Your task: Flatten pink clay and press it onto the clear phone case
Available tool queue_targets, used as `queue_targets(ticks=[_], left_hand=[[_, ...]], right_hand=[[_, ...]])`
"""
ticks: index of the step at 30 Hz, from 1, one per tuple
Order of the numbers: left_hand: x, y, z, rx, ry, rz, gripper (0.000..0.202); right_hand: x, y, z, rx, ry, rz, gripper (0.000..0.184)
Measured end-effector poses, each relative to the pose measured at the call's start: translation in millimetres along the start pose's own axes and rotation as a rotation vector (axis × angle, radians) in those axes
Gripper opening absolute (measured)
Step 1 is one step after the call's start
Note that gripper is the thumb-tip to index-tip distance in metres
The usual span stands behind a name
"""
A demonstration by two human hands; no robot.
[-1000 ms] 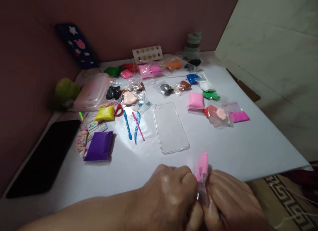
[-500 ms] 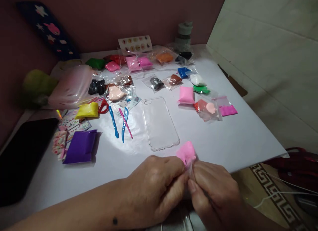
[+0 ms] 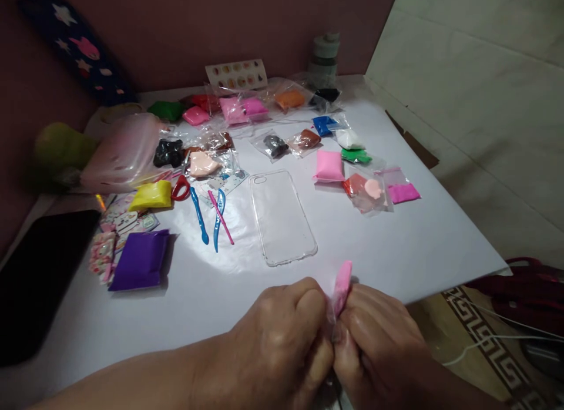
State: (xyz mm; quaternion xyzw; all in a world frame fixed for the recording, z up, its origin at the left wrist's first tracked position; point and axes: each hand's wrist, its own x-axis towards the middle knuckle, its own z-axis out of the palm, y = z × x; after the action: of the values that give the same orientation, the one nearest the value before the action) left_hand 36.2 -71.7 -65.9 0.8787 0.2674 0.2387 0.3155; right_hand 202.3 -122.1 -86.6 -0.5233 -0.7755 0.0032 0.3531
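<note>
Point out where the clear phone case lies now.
In the head view the clear phone case lies mid-sheet, between the blue and pink tools on its left and the square pink clay pack to its upper right.

Lower part of the pink clay packet (image 3: 342, 284) is hidden btw. the left hand (image 3: 282, 345) and right hand (image 3: 379, 351), whose fingers pinch it. Forearms are cut off at the bottom edge. Dark slab (image 3: 39, 281) on the bench (image 3: 418, 245) runs off-frame at left. Green lump (image 3: 61, 151) is blurred; sticker sheet (image 3: 237, 74) pics are too small to tell.
</note>
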Motion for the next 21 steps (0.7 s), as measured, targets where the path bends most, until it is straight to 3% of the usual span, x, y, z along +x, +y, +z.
queue_targets(ticks=[7, 11, 13, 18, 21], left_hand=[[0.5, -2.6, 1.3, 0.033, 0.020, 0.028, 0.015], [2.6, -7.7, -3.7, -0.061, 0.016, 0.055, 0.017], [7.0, -9.2, -9.4, -0.160, -0.031, -0.031, 0.018], [21.5, -9.6, -22.1, -0.527, -0.278, -0.427, 0.027], [24.8, -10.4, -22.7, -0.607, -0.307, -0.497, 0.028]], right_hand=[[-1.0, 1.9, 2.1, 0.026, 0.005, 0.015, 0.024], [5.4, 4.5, 3.4, 0.116, 0.029, 0.008, 0.026], [9.6, 5.5, 3.2, 0.179, 0.025, 0.029, 0.024], [17.1, 6.9, -3.9, 0.305, -0.049, 0.142, 0.025], [19.7, 7.1, -8.5, 0.392, -0.140, 0.211, 0.027]])
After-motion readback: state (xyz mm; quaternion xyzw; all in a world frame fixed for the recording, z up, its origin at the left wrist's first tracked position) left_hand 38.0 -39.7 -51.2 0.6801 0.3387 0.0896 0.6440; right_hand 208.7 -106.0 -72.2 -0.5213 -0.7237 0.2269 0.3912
